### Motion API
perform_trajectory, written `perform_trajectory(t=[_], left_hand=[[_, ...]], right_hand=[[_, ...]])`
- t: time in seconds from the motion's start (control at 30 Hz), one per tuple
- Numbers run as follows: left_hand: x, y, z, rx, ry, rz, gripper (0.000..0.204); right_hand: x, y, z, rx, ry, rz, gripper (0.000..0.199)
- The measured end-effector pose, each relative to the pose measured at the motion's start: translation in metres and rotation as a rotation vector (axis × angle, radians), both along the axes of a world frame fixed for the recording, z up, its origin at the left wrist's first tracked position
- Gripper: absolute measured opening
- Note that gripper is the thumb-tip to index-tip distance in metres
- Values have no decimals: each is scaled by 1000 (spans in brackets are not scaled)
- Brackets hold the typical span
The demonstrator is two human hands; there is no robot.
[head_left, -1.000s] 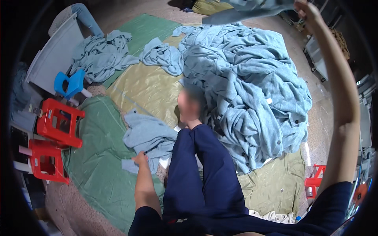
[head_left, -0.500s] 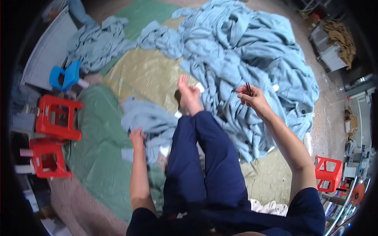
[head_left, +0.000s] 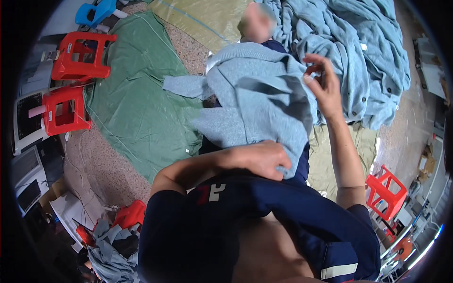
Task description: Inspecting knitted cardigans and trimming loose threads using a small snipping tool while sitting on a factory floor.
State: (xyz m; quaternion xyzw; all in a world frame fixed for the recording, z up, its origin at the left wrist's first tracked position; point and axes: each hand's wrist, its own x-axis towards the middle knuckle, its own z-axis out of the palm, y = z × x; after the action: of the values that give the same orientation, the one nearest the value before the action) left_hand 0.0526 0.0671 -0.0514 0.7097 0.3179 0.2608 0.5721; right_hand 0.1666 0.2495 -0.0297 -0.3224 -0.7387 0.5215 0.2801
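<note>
Across my lap lies a light blue knit cardigan (head_left: 264, 99), its ribbed edge towards my feet and one sleeve stretched out to the left. My left hand (head_left: 269, 160) is closed on the cardigan's near edge, close to my waist. Above the cardigan's right side my right hand (head_left: 325, 87) is raised, fingers bent and thumb turned in. A dark sliver shows between its fingers; the small dark two-pronged tool seen there earlier is mostly hidden now.
A large heap of light blue knitwear (head_left: 349, 52) lies ahead and to the right. A green sheet (head_left: 141, 89) covers the floor at left, beside red stools (head_left: 66, 111) and a blue stool (head_left: 96, 13). Another red stool (head_left: 387, 192) stands at right.
A cardigan now covers my lap. My left hand has come from the cloth at left to my waist and grips the cardigan. My view has tipped back towards my body.
</note>
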Motion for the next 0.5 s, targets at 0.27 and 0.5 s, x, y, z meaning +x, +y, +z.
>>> perform_trajectory(t=[0.27,0.5], left_hand=[[23,-4,5,-158,-139,-110,14],[51,4,27,-719,-580,-334,12]], right_hand=[[30,-41,-59,269,-472,12,24],[53,-64,-43,196,-317,529,10]])
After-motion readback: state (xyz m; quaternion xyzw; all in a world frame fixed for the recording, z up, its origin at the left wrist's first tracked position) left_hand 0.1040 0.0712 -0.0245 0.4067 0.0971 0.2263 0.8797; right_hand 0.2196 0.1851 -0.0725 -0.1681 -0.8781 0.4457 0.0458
